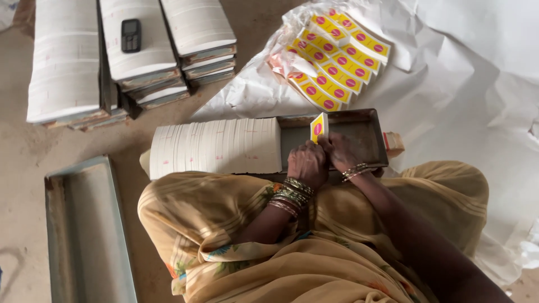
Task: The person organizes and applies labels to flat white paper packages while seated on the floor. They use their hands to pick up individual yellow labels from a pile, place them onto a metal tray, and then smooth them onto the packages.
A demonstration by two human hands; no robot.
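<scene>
Pinching together at the centre of the lap, both hands meet on one small yellow label with a red dot (318,128), held upright on its edge. The left hand (306,163) is curled nearly closed, fingertips on the label's lower left side; the right hand (342,150) is folded in the same way against its right side, so the card stands steady between them rather than lying flat. It stands inside a shallow grey metal tray (359,126) resting across the knees, just at the end of a long row of white cards packed on edge (216,147) that fills the tray's left part, and the tray walls look to keep that row square. Bangles ring both wrists. Beyond the tray, within easy reach, strips of matching yellow labels (337,59) lie fanned on crumpled white paper (466,95). Further left on the floor sit stacks of filled trays (135,50), a small black phone (131,35) on top of one. Another long grey tray (84,224) lies at the left side.
</scene>
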